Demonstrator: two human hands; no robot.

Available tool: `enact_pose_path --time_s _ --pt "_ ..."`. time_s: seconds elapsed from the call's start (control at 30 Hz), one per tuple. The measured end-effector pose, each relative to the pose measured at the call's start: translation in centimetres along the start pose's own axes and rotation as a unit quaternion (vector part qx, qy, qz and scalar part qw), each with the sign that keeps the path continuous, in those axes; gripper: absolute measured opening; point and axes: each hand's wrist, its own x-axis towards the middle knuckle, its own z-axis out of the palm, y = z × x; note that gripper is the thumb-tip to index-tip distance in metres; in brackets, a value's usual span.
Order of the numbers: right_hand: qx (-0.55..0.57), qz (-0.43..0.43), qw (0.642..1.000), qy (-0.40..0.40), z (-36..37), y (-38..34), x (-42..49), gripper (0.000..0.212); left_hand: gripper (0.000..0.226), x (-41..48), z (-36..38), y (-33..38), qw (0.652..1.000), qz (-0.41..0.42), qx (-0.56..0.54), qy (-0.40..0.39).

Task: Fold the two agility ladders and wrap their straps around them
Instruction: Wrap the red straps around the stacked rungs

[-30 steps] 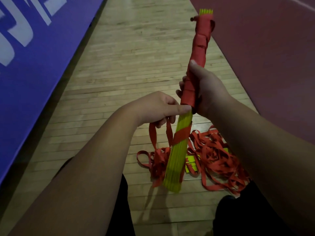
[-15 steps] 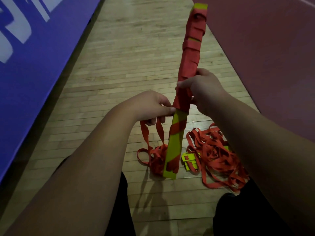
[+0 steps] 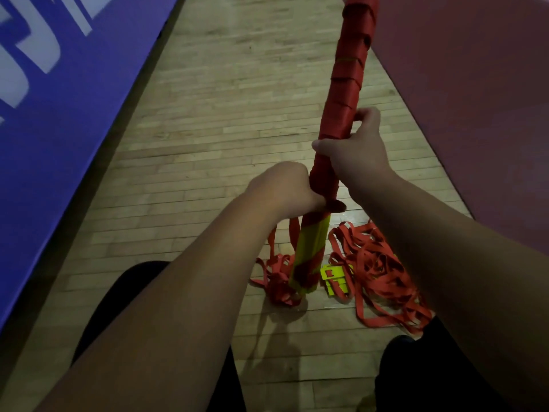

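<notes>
**A:** Two hands on one bundle here. Our right fingers (image 3: pixel 367 115) are curled round the first ladder (image 3: pixel 344 93) with the thumb across the front, clamped on the red-wrapped stretch. Just below, our left hand (image 3: pixel 282 188) is fisted tight against the bundle. It looks like it pinches the strap (image 3: pixel 294 233) where the wrap ends, but the fingertips are hidden, so we can't swear to it.

**B:** So we're mid-wrap on ladder one?

**A:** That's our read. The upper part is all red turns. The lower part shows yellow rungs under a couple of slanted turns, with its foot down by the wooden floor (image 3: pixel 208 144) and the slack pooled beside it.

**B:** Then next we'd pull this turn snug and carry the strap round lower down, while our right hand (image 3: pixel 356 153) stops the bundle twisting.

**A:** Yep. The second ladder (image 3: pixel 383 269) is a tangled heap on the floor just right of the foot, so we reckon we're under halfway.
</notes>
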Motion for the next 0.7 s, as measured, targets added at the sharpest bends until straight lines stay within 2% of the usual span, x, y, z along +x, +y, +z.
enact_pose_path --time_s 0.07,0.13,0.27,0.37,0.47,0.57,0.63,0.7 --pt "0.008 0.011 1.000 -0.005 0.1 0.2 0.2 0.068 0.055 0.3 0.6 0.1 0.999 -0.012 0.006 0.033" --pt "0.027 0.019 0.999 -0.016 -0.1 0.2 0.3 0.066 0.043 0.4 0.5 -0.1 0.999 -0.008 -0.027 0.032" --pt "0.110 0.054 0.991 -0.061 -0.6 -0.5 0.7 0.059 0.033 -0.1 -1.3 -1.5 0.991 0.041 -0.122 -0.030" --pt "0.243 0.110 0.957 -0.113 -1.3 -1.1 0.5 0.039 0.029 -0.7 -2.7 -2.5 0.960 0.096 -0.239 -0.114" --pt "0.337 0.104 0.918 -0.181 -2.0 -1.8 0.2 0.033 0.027 -1.1 -3.4 -2.8 0.924 0.138 -0.319 -0.157" --pt "0.383 0.107 0.899 -0.182 -1.8 -2.0 0.3 0.028 0.023 -1.1 -3.5 -2.8 0.931 0.142 -0.300 -0.149" --pt "0.354 0.116 0.918 -0.134 -1.4 -1.7 0.3 0.031 0.023 -0.8 -3.3 -2.8 0.953 0.128 -0.241 -0.127" --pt "0.266 0.116 0.953 -0.082 -1.0 -0.8 0.3 0.037 0.021 -0.7 -2.7 -2.5 0.971 0.115 -0.178 -0.115"
